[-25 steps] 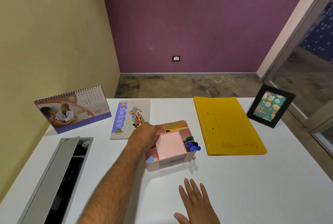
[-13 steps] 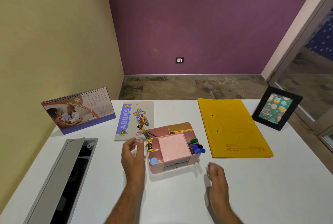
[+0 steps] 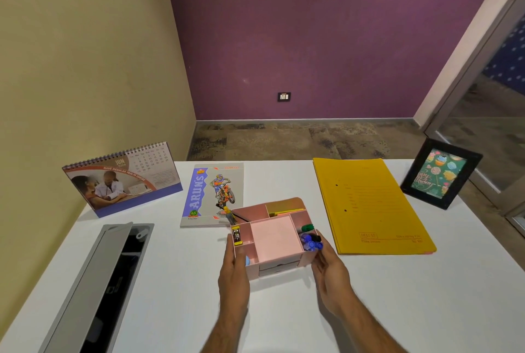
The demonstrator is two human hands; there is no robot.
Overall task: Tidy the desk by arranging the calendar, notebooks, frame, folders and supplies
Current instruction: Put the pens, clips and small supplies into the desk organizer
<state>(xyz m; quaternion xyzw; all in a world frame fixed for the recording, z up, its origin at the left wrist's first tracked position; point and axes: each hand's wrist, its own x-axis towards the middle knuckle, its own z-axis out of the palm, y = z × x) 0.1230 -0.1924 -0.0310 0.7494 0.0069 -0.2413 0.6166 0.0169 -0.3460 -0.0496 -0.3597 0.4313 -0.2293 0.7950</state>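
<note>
The white desk point(image 3: 369, 295) carries the yellow folders point(image 3: 372, 204) at right, the calendar point(image 3: 122, 179) at far left and the notebook point(image 3: 211, 193) beside it. The pink organiser point(image 3: 274, 237) sits centre front, touching the notebook's corner. The left hand point(image 3: 234, 270) and right hand point(image 3: 331, 270) clasp its two sides. It should slide level, with even pressure, so the markers point(image 3: 311, 240) stay put.
</note>
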